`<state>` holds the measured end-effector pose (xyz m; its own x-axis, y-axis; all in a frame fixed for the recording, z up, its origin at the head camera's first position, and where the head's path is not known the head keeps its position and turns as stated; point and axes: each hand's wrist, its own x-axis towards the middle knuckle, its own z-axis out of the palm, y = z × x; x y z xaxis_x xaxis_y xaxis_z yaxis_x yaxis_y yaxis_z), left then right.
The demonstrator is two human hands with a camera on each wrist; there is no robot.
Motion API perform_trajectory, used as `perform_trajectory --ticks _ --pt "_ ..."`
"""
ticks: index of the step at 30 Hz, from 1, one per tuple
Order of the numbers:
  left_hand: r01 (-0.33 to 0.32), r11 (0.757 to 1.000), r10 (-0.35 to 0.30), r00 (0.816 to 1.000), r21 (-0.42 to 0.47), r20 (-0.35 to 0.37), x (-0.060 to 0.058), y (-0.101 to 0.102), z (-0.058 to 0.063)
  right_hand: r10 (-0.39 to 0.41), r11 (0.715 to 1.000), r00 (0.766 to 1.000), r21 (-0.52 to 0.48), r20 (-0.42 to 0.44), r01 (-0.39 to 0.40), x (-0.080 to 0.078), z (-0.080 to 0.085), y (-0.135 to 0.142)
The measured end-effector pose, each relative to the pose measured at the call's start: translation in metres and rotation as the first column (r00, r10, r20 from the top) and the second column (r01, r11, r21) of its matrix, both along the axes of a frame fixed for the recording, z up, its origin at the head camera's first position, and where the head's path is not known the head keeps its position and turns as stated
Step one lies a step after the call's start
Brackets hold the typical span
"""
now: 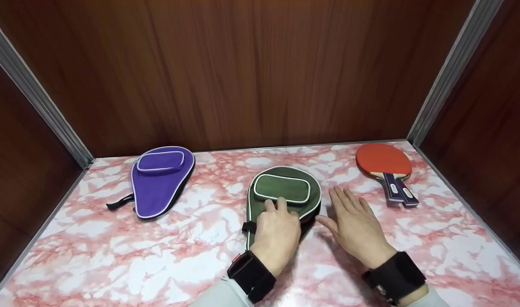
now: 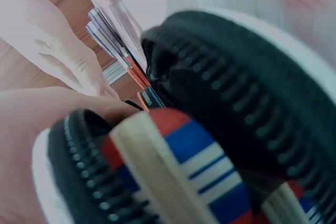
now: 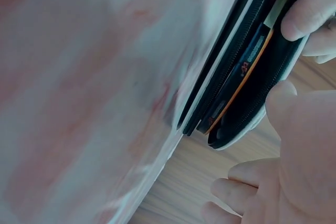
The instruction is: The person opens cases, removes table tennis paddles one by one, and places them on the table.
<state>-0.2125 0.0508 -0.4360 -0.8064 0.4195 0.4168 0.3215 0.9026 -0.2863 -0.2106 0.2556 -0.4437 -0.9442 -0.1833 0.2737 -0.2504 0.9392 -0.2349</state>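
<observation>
A green table tennis paddle case [image 1: 285,170] with white piping lies on the table, unzipped along its right side. My left hand [image 1: 277,234] grips its upper flap, thumb at the opening and fingers over the front below the pocket. Inside, the left wrist view shows paddle handles [image 2: 173,166] with red, blue and white stripes between the zipper teeth. The right wrist view shows a paddle's dark edge tape [image 3: 241,72] in the opening. My right hand [image 1: 358,230] is just right of the case, fingers straight, thumb spread toward the case's edge, holding nothing.
A purple paddle case [image 1: 157,183] with a black strap lies at the left. Two stacked paddles with a red face [image 1: 383,160] on top lie at the back right, handles toward me. Brown wood panels [image 1: 260,76] wall in the marbled pink-and-white table [image 1: 192,256].
</observation>
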Motion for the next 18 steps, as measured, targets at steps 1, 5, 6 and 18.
perform_trajectory --ticks 1,5,6,18 --pt "0.007 1.0 -0.007 1.0 0.011 -0.014 0.0 -0.001 0.0 0.0 1.0 1.0 -0.001 0.0 0.0 0.0 0.0 0.0" --pt "0.043 0.996 -0.034 0.994 0.082 -0.101 -0.002 -0.007 -0.001 0.005 1.0 1.0 -0.007 -0.002 -0.005 0.001 0.001 -0.001" --pt "0.052 0.993 -0.04 0.992 0.104 -0.116 -0.002 -0.008 -0.001 0.005 1.0 1.0 -0.008 -0.005 -0.005 0.002 0.001 -0.002" --pt "0.126 0.888 -0.134 0.991 0.441 -0.013 -0.006 -0.037 0.011 0.017 1.0 1.0 -0.003 -0.004 -0.017 0.004 0.002 -0.004"
